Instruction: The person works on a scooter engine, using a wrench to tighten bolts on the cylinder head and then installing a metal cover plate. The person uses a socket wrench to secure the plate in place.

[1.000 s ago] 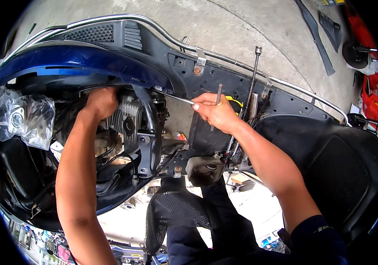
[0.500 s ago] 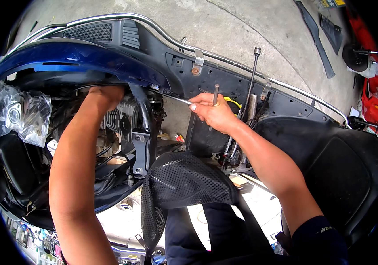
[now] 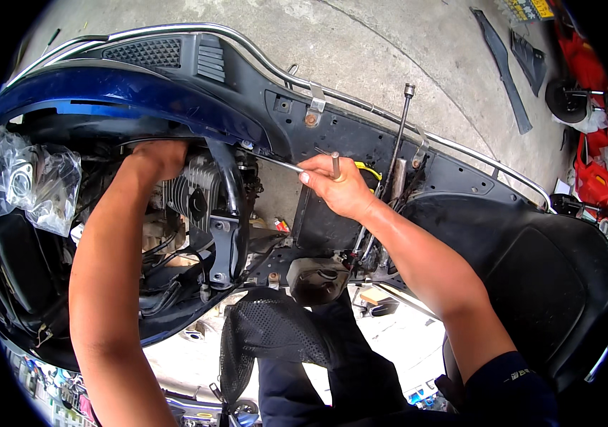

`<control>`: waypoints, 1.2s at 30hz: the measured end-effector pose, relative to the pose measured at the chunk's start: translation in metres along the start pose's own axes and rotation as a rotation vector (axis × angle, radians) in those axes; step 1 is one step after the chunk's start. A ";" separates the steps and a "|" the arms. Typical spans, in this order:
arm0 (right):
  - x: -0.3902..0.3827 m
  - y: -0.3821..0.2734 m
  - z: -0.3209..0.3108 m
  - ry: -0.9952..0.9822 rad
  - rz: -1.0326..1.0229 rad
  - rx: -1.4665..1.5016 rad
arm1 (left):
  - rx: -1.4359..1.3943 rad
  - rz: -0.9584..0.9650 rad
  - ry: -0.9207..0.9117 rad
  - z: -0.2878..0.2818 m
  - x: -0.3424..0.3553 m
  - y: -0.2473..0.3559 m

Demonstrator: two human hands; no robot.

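My left hand (image 3: 160, 156) reaches into the scooter's engine bay beside the finned cylinder (image 3: 182, 183), below the blue body panel (image 3: 133, 96); its fingers are curled, their tips and anything in them hidden. My right hand (image 3: 339, 186) is closed round a steel T-handle tool (image 3: 281, 163). The tool's crossbar stands up out of my fist, and its shaft runs leftward into the frame by a dark curved tube (image 3: 230, 181). A clear plastic bag with metal parts (image 3: 32, 178) lies left of my left arm.
A long socket extension (image 3: 404, 107) stands against the black floorboard (image 3: 453, 167), above a black seat (image 3: 531, 277). Black trim pieces (image 3: 502, 71) lie on concrete (image 3: 418, 50); red objects (image 3: 592, 178) sit at the right. A dark housing (image 3: 318, 279) and black mesh fabric (image 3: 275, 327) are near my legs.
My right hand and the tool's crossbar have shifted slightly down, with the crossbar tipped differently. The mesh fabric swung up over the dark housing, then dropped back to uncover it.
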State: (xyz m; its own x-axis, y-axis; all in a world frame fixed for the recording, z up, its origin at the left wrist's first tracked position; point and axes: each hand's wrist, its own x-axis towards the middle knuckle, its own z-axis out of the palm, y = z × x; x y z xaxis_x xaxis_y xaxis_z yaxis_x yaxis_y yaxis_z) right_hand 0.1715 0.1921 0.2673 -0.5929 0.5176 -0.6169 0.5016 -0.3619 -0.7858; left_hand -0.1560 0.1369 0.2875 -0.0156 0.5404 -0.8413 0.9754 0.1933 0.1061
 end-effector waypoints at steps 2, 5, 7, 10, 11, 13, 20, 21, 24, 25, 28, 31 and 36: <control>0.000 0.001 -0.002 0.001 0.021 0.045 | 0.132 0.047 0.001 -0.008 -0.003 0.005; 0.000 0.002 0.002 0.016 0.016 0.060 | 0.315 0.020 -0.117 -0.015 0.001 0.017; 0.000 0.004 0.001 0.016 0.012 0.065 | 0.349 -0.008 -0.103 -0.012 0.004 0.020; 0.001 0.007 0.000 0.000 0.008 0.085 | 0.330 0.002 0.018 -0.003 0.005 0.017; 0.002 0.008 -0.001 0.006 -0.008 0.079 | 0.359 0.027 0.005 -0.005 0.008 0.015; 0.001 0.008 0.001 0.020 -0.004 0.088 | 0.336 0.046 0.028 -0.001 0.009 0.012; 0.001 0.001 0.006 0.077 -0.014 -0.022 | -0.033 -0.120 0.033 0.006 0.001 -0.010; 0.002 0.006 0.005 0.086 -0.097 -0.047 | -0.064 -0.134 0.009 0.006 0.000 -0.011; 0.001 0.013 0.007 0.102 -0.042 0.076 | -0.076 -0.084 0.114 0.015 -0.001 -0.014; -0.001 0.009 0.009 0.090 0.054 0.181 | -0.075 -0.072 0.152 0.020 -0.001 -0.016; -0.003 0.001 0.009 0.091 0.169 0.354 | -0.092 -0.054 0.217 0.029 0.003 -0.020; -0.005 -0.002 0.012 0.113 0.203 0.385 | -0.139 -0.083 0.199 0.031 0.005 -0.018; -0.006 -0.006 0.012 0.118 0.315 0.474 | -0.146 -0.066 0.234 0.034 0.006 -0.022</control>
State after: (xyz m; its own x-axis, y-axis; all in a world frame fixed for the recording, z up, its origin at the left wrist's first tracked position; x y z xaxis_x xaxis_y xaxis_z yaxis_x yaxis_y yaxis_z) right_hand 0.1647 0.1815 0.2752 -0.3729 0.4017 -0.8365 0.2892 -0.8063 -0.5161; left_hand -0.1704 0.1078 0.2621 -0.1454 0.6939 -0.7052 0.9289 0.3411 0.1440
